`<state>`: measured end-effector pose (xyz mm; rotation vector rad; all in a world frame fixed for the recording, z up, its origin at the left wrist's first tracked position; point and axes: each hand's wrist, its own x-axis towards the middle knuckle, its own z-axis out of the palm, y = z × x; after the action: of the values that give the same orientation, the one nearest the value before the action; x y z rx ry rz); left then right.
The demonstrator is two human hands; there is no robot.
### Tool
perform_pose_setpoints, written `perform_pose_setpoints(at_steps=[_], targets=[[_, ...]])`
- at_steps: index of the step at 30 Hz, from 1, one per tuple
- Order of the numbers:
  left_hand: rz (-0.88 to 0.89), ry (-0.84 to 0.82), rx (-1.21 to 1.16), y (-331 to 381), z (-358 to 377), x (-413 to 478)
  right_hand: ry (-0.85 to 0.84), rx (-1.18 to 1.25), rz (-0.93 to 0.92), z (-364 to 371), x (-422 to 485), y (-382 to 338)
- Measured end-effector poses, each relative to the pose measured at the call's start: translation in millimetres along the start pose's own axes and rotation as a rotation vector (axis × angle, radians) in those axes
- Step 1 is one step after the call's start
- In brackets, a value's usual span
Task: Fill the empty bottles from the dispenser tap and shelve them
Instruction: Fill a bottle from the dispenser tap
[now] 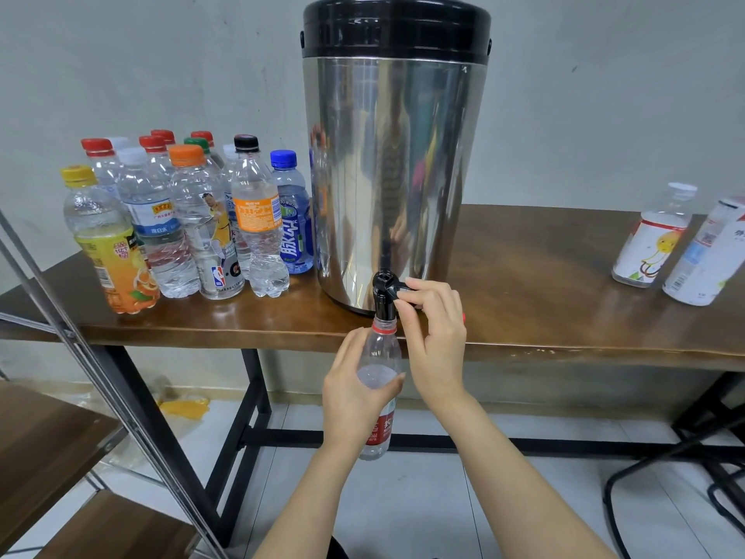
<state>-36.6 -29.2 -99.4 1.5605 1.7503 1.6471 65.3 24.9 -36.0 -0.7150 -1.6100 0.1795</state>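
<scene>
While mouth-up under the tap (pixel 385 302), bottle (pixel 381 351) firmly inside left grip (pixel 350 397), right grip (pixel 435 336) tight around tap lever (pixel 397 288).

- The dispenser (pixel 395 175) stands at the front edge of the table (pixel 524 268). Its tap (pixel 385 294) overhangs that edge.
- Just below the tap, our left hand (pixel 352 397), our right hand (pixel 437 340) and a bottle (pixel 381 355) fill the gap.
- Left of the dispenser, we find capped bottles (pixel 181 219) packed tight, reaching just beside its wall.
- Right of the dispenser, bare tabletop lies open up to a pair of bottles (pixel 653 240) well apart from it.
- Below and left of the dispenser, a shelf unit (pixel 44 441) with a slanting metal post bars our way.
</scene>
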Motion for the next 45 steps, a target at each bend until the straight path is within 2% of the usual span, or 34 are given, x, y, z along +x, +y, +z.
perform_pose_setpoints(at_steps=[28,45], targets=[[-0.036,-0.005,0.039,-5,2,1,-0.014,0.048,-0.006,0,0,1],[-0.025,0.041,-0.019,3,6,-2,-0.023,0.074,0.009,1,1,0]])
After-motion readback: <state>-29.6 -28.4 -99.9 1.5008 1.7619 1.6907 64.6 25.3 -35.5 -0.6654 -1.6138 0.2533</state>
